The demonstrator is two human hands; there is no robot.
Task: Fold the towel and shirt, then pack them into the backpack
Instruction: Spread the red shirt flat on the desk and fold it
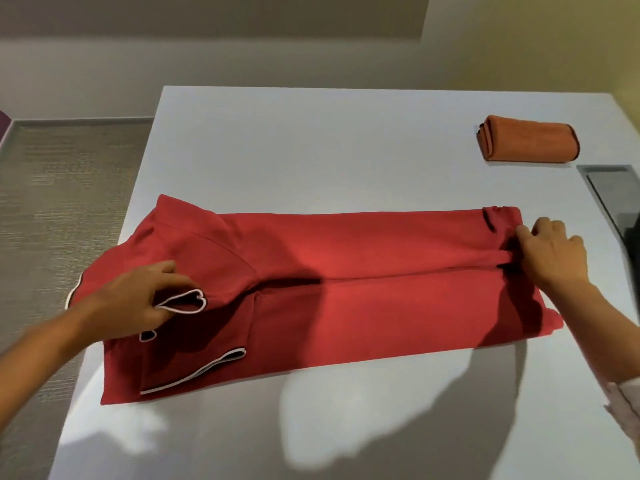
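Shirt [381, 306] lies folded on table [311, 150]; grip of left hand [133, 303] clamps sleeve cuff [187, 301], grip of right hand [554, 254] clamps hem [502, 259].

The right sleeve [623, 398] looks pale, perhaps pinkish.

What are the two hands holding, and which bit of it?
Both hold the red shirt: the left hand pinches a white-trimmed sleeve cuff, the right hand grips folded fabric at the hem end.

No text, label, brand, number or sign is legible on the red fabric shirt [381, 271], folded orange towel [530, 142] or white table [311, 133].
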